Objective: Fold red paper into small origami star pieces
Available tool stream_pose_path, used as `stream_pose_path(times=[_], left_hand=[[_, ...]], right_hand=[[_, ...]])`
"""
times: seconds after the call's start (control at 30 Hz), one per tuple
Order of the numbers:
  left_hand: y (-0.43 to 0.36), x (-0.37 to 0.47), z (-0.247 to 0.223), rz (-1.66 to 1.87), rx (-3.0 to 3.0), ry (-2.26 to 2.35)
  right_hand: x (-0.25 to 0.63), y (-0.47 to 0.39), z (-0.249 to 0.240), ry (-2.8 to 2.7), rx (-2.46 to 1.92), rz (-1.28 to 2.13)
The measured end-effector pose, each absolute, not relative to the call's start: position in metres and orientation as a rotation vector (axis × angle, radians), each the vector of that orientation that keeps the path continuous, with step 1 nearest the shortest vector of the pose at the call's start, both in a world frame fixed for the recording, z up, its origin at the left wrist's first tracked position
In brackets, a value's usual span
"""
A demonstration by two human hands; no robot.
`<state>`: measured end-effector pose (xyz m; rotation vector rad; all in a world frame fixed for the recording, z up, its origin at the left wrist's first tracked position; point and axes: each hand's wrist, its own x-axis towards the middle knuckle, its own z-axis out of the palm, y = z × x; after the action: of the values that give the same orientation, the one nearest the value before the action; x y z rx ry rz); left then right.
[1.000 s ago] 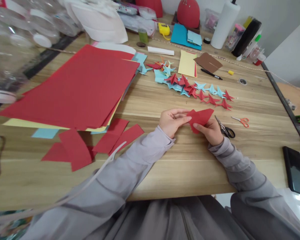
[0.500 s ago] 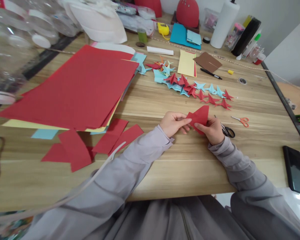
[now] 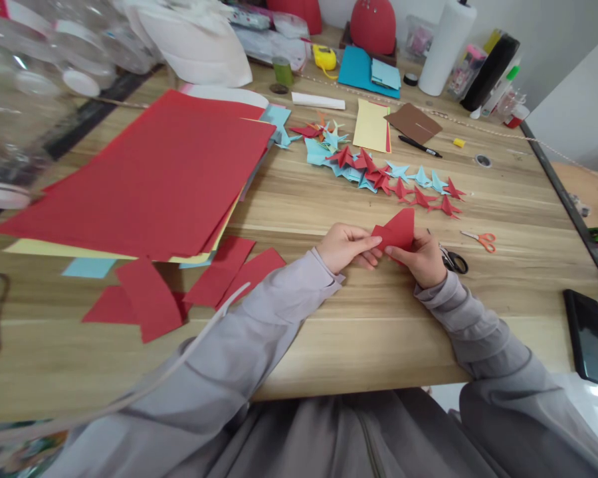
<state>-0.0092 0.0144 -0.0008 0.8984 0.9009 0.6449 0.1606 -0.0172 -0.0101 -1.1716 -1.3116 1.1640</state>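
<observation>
A partly folded piece of red paper (image 3: 399,230) is held above the front middle of the table. My left hand (image 3: 347,247) pinches its left corner between thumb and fingers. On the right side, my right hand (image 3: 424,256) grips the same paper, its thumb lying over the lower edge. Behind the hands lie folded red cranes (image 3: 421,198) and light blue cranes (image 3: 421,178) in rows. Black-handled scissors (image 3: 456,261) rest just right of my right hand, partly hidden by it.
Large red sheets (image 3: 149,179) cover the left of the table, with red strips (image 3: 154,299) in front. Orange scissors (image 3: 486,241) and a black phone (image 3: 589,338) lie to the right. A pen (image 3: 420,147) and yellow paper (image 3: 371,126) are farther back.
The red paper has tilted and its lower part shows less below the right thumb. Both hands stay in nearly the same place, still holding it.
</observation>
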Motion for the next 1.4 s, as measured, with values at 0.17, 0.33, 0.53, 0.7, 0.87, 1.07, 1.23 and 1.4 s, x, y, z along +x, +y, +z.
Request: stream_pose_path(times=[0.17,0.33,0.53,0.7,0.87,1.07,1.23,1.4], left_hand=[[0.013,-0.007,-0.002,0.648,0.89,0.923],[0.011,-0.006,0.0,0.615,0.899,0.926],[0.015,-0.011,0.004,0.506,0.869,0.938],[0.016,-0.011,0.006,0.485,0.848,0.966],[0.014,-0.009,0.009,0.513,0.8,0.984],[0.011,-0.005,0.01,0.617,0.716,1.007],[0.009,-0.003,0.01,0.654,0.696,1.017],[0.01,-0.006,0.009,0.6,0.706,0.974]], right_hand=[[0.16,-0.018,-0.01,-1.283,-1.273,1.169],[0.16,-0.017,-0.01,-1.244,-1.288,1.261],[0.162,-0.015,-0.011,-1.25,-1.3,1.179],[0.164,-0.015,-0.014,-1.307,-1.296,1.115],[0.165,-0.015,-0.015,-1.374,-1.288,1.056],[0.164,-0.016,-0.02,-1.427,-1.332,0.914],[0.163,-0.016,-0.02,-1.422,-1.393,0.832],[0.165,-0.016,-0.02,-1.481,-1.358,0.8]])
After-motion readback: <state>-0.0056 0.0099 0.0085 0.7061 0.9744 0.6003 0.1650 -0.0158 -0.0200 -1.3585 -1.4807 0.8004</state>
